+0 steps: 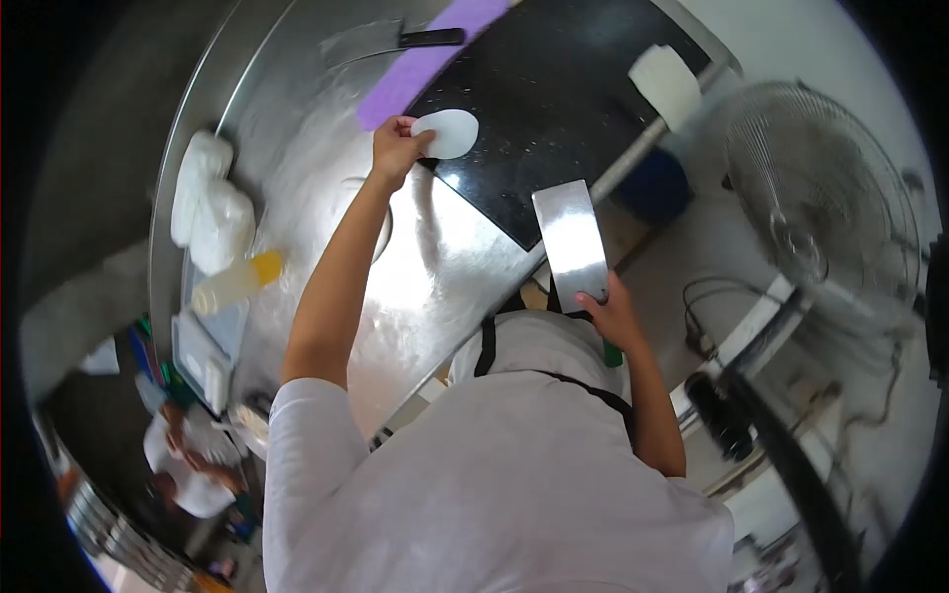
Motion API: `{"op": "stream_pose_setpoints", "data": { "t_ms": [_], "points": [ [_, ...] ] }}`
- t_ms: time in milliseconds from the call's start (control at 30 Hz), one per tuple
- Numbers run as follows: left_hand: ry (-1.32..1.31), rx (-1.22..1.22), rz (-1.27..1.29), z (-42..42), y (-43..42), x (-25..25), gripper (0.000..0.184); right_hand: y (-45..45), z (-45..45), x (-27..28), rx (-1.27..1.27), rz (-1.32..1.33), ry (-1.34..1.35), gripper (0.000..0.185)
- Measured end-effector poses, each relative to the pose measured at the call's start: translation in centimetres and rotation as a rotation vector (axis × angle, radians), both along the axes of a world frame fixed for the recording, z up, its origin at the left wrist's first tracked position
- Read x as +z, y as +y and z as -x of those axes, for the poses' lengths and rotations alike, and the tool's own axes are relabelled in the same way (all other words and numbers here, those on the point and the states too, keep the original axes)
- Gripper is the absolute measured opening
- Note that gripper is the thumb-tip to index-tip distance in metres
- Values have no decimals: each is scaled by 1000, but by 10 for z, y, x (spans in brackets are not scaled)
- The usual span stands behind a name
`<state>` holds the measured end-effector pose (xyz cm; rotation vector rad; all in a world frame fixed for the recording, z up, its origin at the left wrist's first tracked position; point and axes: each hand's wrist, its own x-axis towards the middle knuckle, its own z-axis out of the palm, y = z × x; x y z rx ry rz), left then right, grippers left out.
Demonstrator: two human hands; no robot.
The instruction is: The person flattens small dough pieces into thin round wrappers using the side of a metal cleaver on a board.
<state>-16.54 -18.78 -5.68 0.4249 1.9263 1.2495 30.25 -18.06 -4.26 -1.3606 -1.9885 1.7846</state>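
White round sheet: A thin, pale disc [453, 133], perhaps dough, is held in the air over the near-left corner of the black board [554, 109]. It is likely light, soft and easily torn or creased; it is best taken by its rim, with little pressure.

Left hand: The disc's left edge is pinched between thumb and fingers of the left hand [398, 150], closed to little more than the sheet's thickness; most of the disc is left free.

Broad metal blade: A shiny, rectangular cleaver blade [571, 237] is held beside the board's near edge, in front of the body. It is probably stiff, rather heavy and slick on the face; it is most safely held at the handle end, away from any sharp edge.

Right hand: The blade's lower end is gripped by the right hand [615, 314], thumb laid on the face; the other fingers are mostly hidden. A bit of green [613, 352], perhaps the handle, is seen below.

Metal table: By the board, on the steel surface [297, 198], a purple strip [430, 59] is laid, with a black-handled cleaver [432, 38] across it. A yellow-capped bottle [237, 283] is seen farther left.
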Motion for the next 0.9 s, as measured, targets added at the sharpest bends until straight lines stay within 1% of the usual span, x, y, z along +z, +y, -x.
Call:
{"op": "stream_pose_setpoints", "data": {
  "t_ms": [33,100,167,233,267,300,333,367,400,433,467,500,567,600,633,700,733,767,833,867,900],
  "points": [
    [8,48,9,2,-8,-4,32,14,-2,-3,36,18,-14,49],
    [194,81,4,4,-16,-8,37,42,-4,1,108,40,-15,47],
    [335,130,129,1,-19,-1,45,77,5,8,207,31,-35,42],
    [418,179,194,-2,-25,-2,44,106,17,23,232,89,-25,41],
    [417,201,206,-3,-31,-6,44,118,23,28,238,143,-27,39],
    [328,302,192,-6,-37,-11,43,128,25,27,265,148,-29,39],
    [252,407,164,-7,-41,-14,41,138,30,22,237,183,-6,38],
    [259,435,164,-9,-46,-18,41,147,36,19,209,219,14,36],
    [316,478,168,-15,-52,-21,39,154,44,18,236,216,20,36],
    [371,521,174,-21,-61,-24,37,159,52,17,198,258,37,35],
    [469,498,144,-31,-71,-20,33,164,60,16,164,297,53,34],
    [472,534,140,-46,-77,-10,33,166,68,15,199,287,55,34],
    [527,513,69,-81,-86,7,29,166,91,15,96,362,171,32],
    [479,505,24,-102,-91,7,28,164,106,21,121,392,257,31],
    [435,495,-23,-125,-96,4,28,159,124,24,164,384,268,31],
    [11,463,-151,-175,-99,2,32,144,163,28,162,435,400,31],
    [-177,440,-196,-197,-95,22,35,137,179,26,266,381,475,33],
    [-360,408,-247,-214,-90,45,38,125,195,27,271,410,486,36],
    [-418,307,-348,-229,-89,55,52,98,221,41,407,316,560,35],
    [-425,214,-372,-227,-91,70,54,82,230,41,449,288,508,36],
    [-412,159,-377,-223,-100,85,56,68,237,28,487,290,492,38]
  ]
}}
